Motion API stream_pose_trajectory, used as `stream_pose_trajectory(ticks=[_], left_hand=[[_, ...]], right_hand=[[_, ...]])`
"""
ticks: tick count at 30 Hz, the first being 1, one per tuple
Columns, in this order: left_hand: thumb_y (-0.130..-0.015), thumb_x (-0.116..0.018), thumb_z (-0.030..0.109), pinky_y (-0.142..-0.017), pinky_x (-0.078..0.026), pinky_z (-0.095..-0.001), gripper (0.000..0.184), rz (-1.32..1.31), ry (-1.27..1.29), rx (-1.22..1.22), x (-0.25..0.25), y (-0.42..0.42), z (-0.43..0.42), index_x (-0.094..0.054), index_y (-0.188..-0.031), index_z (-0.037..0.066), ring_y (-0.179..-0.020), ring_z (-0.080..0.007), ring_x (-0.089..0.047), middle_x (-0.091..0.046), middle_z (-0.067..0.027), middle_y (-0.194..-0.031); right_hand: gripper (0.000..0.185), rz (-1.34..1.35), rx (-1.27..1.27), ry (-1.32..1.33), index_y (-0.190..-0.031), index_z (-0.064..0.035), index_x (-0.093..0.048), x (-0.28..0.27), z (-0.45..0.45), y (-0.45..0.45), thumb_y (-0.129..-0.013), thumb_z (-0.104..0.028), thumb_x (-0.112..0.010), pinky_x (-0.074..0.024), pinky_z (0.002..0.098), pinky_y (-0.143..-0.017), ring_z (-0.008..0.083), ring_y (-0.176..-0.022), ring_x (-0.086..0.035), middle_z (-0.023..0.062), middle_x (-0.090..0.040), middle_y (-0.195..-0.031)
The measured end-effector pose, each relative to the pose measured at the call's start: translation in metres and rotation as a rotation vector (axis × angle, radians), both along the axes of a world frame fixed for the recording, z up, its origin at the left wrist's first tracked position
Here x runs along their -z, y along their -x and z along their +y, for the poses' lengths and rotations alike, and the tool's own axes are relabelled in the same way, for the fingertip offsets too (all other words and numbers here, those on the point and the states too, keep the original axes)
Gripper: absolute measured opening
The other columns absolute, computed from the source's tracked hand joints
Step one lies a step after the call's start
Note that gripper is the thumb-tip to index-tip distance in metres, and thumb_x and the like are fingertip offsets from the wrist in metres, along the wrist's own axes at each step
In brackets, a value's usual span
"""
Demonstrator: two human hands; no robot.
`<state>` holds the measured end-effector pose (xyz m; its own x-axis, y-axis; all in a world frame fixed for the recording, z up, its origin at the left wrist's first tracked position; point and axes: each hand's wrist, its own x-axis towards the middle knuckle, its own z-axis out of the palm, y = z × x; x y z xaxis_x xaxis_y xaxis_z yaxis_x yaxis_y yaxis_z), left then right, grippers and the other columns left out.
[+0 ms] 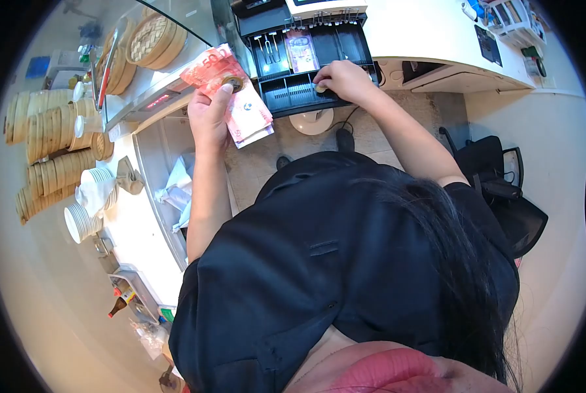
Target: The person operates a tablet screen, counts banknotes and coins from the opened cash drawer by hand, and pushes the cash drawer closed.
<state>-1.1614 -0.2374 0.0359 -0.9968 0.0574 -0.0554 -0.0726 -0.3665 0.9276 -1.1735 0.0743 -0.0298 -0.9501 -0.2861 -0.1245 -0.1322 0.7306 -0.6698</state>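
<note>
In my left hand [210,116] is a bundle of red and pinkish banknotes [248,112], with the thumb pressing a round coin [235,84] on top of them. The notes fan out beside the front left corner of a black cash drawer [286,112], which is pulled out. Over the drawer's front right coin compartment, the fingertips of my right hand [347,81] pinch a pale coin [320,88]. A purple banknote [300,52] lies in one of the rear slots, beneath a raised clip. Metal note clips [267,49] show in the slot to its left.
A glass-fronted counter [150,88] with a red digital display stands at left. Bamboo steamers [154,40] and stacked white bowls [82,223] sit along that side. A white counter [424,33] extends right. Below are a white stool [311,122] and a black chair [502,196].
</note>
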Motion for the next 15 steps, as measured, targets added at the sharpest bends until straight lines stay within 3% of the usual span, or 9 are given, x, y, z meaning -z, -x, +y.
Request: stream_pose_trajectory(ticks=[1,2,6,9,11,15], left_hand=[[-0.095,-0.068,0.006,-0.088,-0.058,-0.0333,0.031,-0.002,0.036,0.027,0.000,0.001,0.001,-0.059,-0.124,-0.002,-0.099,-0.0185,-0.070,-0.069,-0.0119,-0.116],[-0.095,-0.068,0.006,-0.088,-0.058,-0.0333,0.031,-0.001,0.036,0.033,-0.001,0.001,0.004,-0.059,-0.124,-0.002,-0.099,-0.0185,-0.070,-0.069,-0.0119,-0.116],[-0.095,-0.067,0.005,-0.088,-0.058,-0.0332,0.031,0.033,0.036,0.065,-0.006,0.003,0.017,-0.059,-0.124,-0.002,-0.099,-0.0184,-0.070,-0.069,-0.0118,-0.116],[-0.095,-0.068,0.004,-0.089,-0.056,-0.0318,0.030,0.034,0.038,0.079,-0.007,0.001,0.019,-0.061,-0.123,-0.002,-0.099,-0.0168,-0.069,-0.070,-0.0112,-0.117],[-0.094,-0.069,0.004,-0.090,-0.054,-0.0305,0.028,0.025,0.020,0.087,-0.005,-0.001,0.019,-0.062,-0.121,-0.002,-0.100,-0.0153,-0.069,-0.071,-0.0105,-0.117],[-0.095,-0.067,0.004,-0.087,-0.057,-0.0313,0.030,-0.004,0.026,0.076,0.002,-0.002,0.017,-0.060,-0.124,-0.002,-0.097,-0.0164,-0.070,-0.070,-0.0109,-0.115]], right_hand=[[0.016,0.118,-0.033,-0.166,-0.098,-0.0103,-0.081,-0.002,-0.008,-0.002,-0.084,-0.015,-0.075,-0.0578,0.0404,-0.078,0.0281,-0.082,-0.074,0.0137,-0.076,-0.088],[0.016,0.049,-0.030,-0.226,-0.097,-0.0123,-0.081,-0.005,-0.015,-0.002,-0.083,-0.015,-0.074,-0.0567,0.0452,-0.082,0.0327,-0.089,-0.073,0.0143,-0.076,-0.091],[0.016,0.076,-0.028,-0.225,-0.098,-0.0116,-0.081,0.003,-0.009,0.004,-0.086,-0.016,-0.071,-0.0565,0.0458,-0.083,0.0333,-0.090,-0.073,0.0143,-0.076,-0.092],[0.019,0.286,0.159,0.044,-0.100,-0.0080,-0.079,0.000,0.014,0.005,-0.091,-0.016,-0.065,-0.0553,0.0467,-0.085,0.0377,-0.092,-0.071,0.0175,-0.074,-0.095],[0.020,0.208,0.288,-0.012,-0.102,-0.0070,-0.078,-0.014,0.028,-0.003,-0.091,-0.016,-0.065,-0.0552,0.0470,-0.085,0.0374,-0.093,-0.071,0.0175,-0.074,-0.097],[0.019,0.275,0.200,-0.109,-0.102,-0.0078,-0.078,-0.012,0.037,-0.019,-0.092,-0.014,-0.063,-0.0550,0.0456,-0.088,0.0367,-0.098,-0.070,0.0155,-0.074,-0.102]])
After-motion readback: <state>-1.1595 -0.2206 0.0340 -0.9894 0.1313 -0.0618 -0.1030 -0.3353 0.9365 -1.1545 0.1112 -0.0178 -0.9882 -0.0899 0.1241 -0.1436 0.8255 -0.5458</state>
